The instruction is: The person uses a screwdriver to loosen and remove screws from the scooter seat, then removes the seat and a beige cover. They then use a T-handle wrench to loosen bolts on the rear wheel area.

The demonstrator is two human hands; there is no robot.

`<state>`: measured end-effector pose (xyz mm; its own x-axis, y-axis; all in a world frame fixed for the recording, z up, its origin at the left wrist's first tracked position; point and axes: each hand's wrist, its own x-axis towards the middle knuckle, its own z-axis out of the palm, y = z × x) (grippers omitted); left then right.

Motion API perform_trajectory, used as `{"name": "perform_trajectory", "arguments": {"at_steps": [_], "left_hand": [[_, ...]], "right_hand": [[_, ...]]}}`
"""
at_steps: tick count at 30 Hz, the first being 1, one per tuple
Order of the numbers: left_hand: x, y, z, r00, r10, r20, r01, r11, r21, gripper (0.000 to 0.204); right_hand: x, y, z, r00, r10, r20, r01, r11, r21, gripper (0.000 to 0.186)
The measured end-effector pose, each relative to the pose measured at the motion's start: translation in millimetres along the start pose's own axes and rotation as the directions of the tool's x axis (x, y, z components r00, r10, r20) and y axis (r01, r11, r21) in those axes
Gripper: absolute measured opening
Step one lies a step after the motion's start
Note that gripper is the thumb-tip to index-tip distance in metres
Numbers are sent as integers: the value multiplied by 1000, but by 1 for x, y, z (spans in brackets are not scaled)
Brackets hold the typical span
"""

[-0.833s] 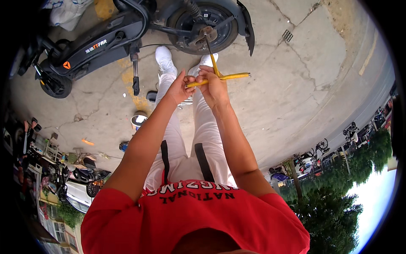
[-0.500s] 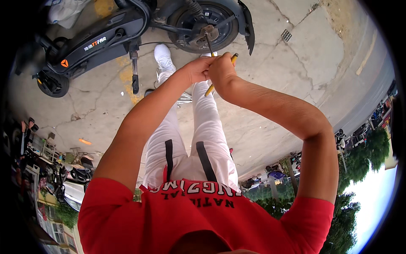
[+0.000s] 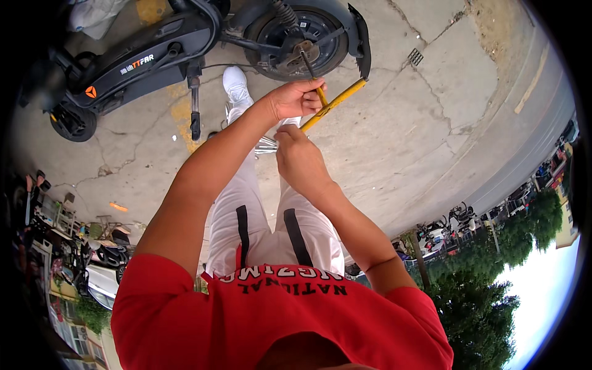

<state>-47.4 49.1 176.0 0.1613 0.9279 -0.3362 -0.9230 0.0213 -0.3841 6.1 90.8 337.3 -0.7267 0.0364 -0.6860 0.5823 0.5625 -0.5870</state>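
A T-handle wrench [image 3: 342,97] with a yellow crossbar reaches from my hands to the hub of the scooter's wheel [image 3: 330,54]. Its dark shaft ends at the metal plate [image 3: 300,54] around the axle; the exact contact point is too small to tell. My left hand [image 3: 295,100] is closed around the yellow upper shaft, just below the crossbar. At the crossbar's near end, my right hand [image 3: 302,159] has its fingers curled in, partly hidden from above. The black electric scooter [image 3: 139,58] lies across the top left of the view, kickstand [image 3: 195,111] out.
Several silver metal tools [image 3: 266,145] lie between my legs, partly covered. A white shoe [image 3: 236,86] of mine is close to the wheel. Cracked concrete [image 3: 419,142] spreads to the right, with a small drain grate [image 3: 415,57]. A white bag [image 3: 98,15] sits behind the scooter.
The crossbar has turned and now points up to the right. My right hand has moved from the top of the wrench down toward me, to the bar's near end. My left hand stays near the shaft.
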Motion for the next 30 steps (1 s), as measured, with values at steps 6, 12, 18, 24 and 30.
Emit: {"name": "perform_trajectory", "arguments": {"at_steps": [6, 12, 18, 24, 30], "left_hand": [[4, -12, -1, 998, 60, 25, -59, 997, -44, 17], [5, -17, 13, 958, 79, -276, -44, 991, 129, 18], [9, -19, -11, 995, 88, -34, -89, 996, -26, 18], [16, -22, -9, 995, 84, -46, -86, 996, -34, 18], [19, -19, -13, 980, 153, -126, -157, 987, -27, 18]], "right_hand": [[-3, 67, -54, 925, 333, -185, -377, 729, -571, 47], [8, 2, -51, 999, -16, -43, 4, 964, -265, 42], [-4, 47, -61, 924, 209, -320, -347, 811, -471, 48], [-16, 35, -45, 934, 265, 239, -91, 823, -560, 34], [-16, 1, -64, 976, -149, 156, 176, 968, -178, 51]]}}
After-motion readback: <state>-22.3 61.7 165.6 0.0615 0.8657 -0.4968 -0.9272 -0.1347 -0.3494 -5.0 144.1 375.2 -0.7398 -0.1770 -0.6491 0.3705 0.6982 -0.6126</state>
